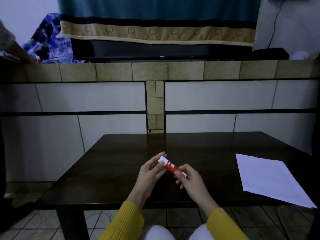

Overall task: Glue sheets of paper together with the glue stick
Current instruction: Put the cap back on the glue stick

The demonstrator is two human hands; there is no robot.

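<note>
glue stick (172, 166) label partly hidden by fingers (178, 173), paper (270, 179) corner cut off

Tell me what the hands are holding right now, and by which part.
Both hands hold one glue stick above the table. The left hand pinches its white cap end; the right hand grips the opposite, bottom end. The paper lies untouched.
</note>
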